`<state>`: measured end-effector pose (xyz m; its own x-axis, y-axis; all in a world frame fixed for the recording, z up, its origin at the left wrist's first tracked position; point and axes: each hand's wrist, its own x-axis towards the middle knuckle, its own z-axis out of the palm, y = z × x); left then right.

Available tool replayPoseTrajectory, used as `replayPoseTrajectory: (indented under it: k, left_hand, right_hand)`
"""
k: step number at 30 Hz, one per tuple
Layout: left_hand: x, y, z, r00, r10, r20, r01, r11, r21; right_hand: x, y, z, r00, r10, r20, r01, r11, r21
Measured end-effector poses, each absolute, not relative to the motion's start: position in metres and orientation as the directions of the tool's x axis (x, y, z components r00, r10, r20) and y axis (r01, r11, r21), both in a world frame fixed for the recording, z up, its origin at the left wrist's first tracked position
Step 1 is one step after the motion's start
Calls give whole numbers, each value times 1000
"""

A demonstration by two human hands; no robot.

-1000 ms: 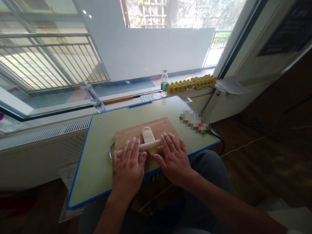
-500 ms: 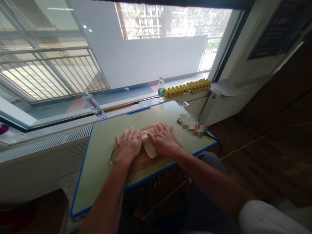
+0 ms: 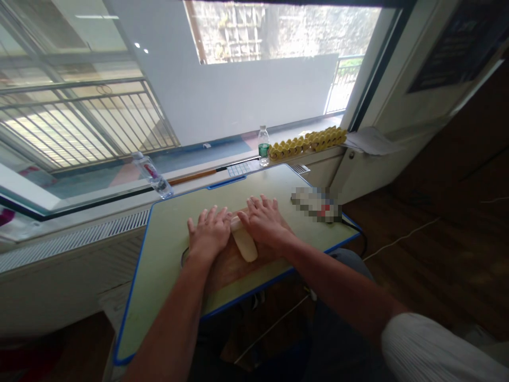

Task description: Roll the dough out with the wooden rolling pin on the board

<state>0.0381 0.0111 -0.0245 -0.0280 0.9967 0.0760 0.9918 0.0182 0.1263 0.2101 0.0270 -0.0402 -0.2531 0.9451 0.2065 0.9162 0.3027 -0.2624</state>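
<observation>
A pale, flattened strip of dough with a rounded near end lies on a wooden board. Across its far end runs a pale bar, apparently a rolling pin, of which only the short middle part shows. My left hand rests flat over the bar's left side, fingers stretched forward and spread. On the other side my right hand lies palm down with its fingers extended, its thumb pointing in toward the dough. Both palms hide the bar's ends.
The board sits on a small blue-edged table. A blurred-out object with a black cord lies at its right. Along the windowsill are a tilted bottle, an upright bottle, yellow egg trays and papers.
Both hands have shifted slightly forward, away from me, still lying flat. More of the dough strip shows on the near side. The view has moved a little.
</observation>
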Motion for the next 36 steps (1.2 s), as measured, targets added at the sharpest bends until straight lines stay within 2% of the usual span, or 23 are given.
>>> replayPoseTrajectory:
  k: [3, 5, 12, 15, 20, 25, 29, 33, 36]
  left_hand:
    - [37, 29, -17, -50, 999, 7, 989, 48, 139]
    - [39, 21, -21, -48, 999, 24, 991, 45, 123]
    - [51, -62, -58, 18, 950, 311, 997, -41, 67]
    - [51, -74, -65, 14, 934, 358, 997, -42, 70]
    - [43, -41, -47, -57, 985, 161, 993, 39, 110]
    - [36, 14, -21, -59, 998, 13, 995, 58, 84]
    - [30, 51, -16, -58, 991, -117, 993, 70, 100]
    - [26, 62, -19, -62, 985, -158, 990, 81, 116]
    - [27, 51, -20, -52, 988, -142, 991, 68, 113]
  right_hand:
    - [206, 44, -34, -279, 935, 220, 919, 326, -220]
    - [208, 37, -35, -284, 934, 218, 919, 330, -215]
    - [228, -33, -54, -230, 938, 260, 913, 301, -277]
    - [230, -39, -56, -230, 940, 253, 912, 299, -280]
    - [220, -9, -44, -250, 944, 216, 909, 306, -283]
    - [212, 32, -28, -352, 921, 166, 909, 378, -174]
    - [206, 61, -21, -313, 945, 97, 930, 326, -170]
    - [203, 72, -21, -328, 943, 59, 931, 333, -151]
    - [205, 65, -22, -334, 936, 112, 928, 347, -135]
